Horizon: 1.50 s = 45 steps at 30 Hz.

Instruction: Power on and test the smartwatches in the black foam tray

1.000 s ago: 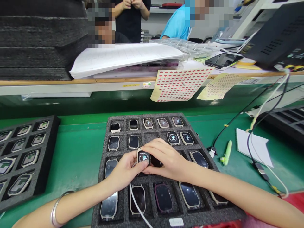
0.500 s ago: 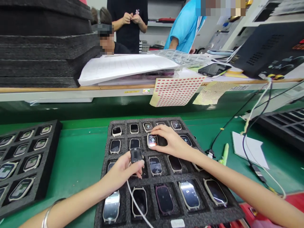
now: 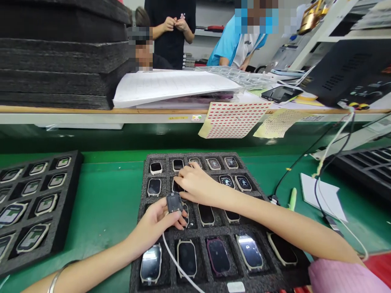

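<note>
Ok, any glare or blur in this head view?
In the head view, glare brightens the front-left watch in the middle tray; same view, the black device in the left hand looks fairly sharp, and pixelated blocks cover background parts.

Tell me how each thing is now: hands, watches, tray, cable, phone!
Left hand: closed on small black square device.
Right hand: at a pale-framed watch; grip unclear.
Dark grey foam tray: holding watches.
Purple-framed rectangular watch: slotted, screen dark.
Second row's far-right watch: dial showing.
Thin white cable: running across tray.
Black rectangular phone: lying flat.
</note>
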### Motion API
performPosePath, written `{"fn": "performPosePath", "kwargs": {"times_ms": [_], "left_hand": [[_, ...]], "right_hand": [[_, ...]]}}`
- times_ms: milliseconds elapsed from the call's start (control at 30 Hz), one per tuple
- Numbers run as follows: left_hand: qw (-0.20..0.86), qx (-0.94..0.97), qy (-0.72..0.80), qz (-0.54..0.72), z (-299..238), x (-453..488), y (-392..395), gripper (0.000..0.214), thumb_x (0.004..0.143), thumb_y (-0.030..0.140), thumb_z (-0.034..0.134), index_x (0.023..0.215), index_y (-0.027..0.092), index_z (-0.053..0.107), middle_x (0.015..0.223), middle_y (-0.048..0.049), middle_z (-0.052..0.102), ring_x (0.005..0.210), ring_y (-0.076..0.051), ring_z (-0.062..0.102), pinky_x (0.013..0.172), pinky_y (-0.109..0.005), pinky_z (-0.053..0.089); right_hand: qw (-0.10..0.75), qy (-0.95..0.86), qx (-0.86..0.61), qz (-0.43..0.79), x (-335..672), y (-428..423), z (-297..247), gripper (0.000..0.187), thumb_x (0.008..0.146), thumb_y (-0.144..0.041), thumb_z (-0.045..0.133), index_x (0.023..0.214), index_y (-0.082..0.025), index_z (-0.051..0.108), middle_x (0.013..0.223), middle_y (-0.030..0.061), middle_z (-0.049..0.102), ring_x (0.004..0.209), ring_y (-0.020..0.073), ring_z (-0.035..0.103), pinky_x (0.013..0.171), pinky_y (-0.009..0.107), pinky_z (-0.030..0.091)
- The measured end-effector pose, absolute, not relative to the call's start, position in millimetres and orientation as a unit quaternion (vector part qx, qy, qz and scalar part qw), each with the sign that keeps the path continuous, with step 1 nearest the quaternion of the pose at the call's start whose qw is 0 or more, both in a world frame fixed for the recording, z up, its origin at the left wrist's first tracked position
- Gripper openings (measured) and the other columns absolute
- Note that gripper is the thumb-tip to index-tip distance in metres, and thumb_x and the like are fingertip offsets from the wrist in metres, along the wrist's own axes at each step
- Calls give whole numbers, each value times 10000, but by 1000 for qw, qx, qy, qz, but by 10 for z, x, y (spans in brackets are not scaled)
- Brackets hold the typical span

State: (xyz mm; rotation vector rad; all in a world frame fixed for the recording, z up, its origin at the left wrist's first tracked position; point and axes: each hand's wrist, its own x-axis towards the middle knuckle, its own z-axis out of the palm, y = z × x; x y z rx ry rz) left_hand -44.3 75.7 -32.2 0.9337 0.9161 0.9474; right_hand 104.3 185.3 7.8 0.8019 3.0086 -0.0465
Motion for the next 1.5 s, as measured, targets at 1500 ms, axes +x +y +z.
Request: {"fn": "performPosePath", "kwargs": {"times_ms": [1500], "left_hand": [[692,410,412,428,-306,-462,755,318,740,413,735,847,128,638,721,-30,669,659,-177,651,682,-296,544]], "right_hand": [[-206,914,160,-310,1303,1453,-48,370,787,-255,746,1097,-156,570,1000,53,657,881,184,564,811,317,483]]}}
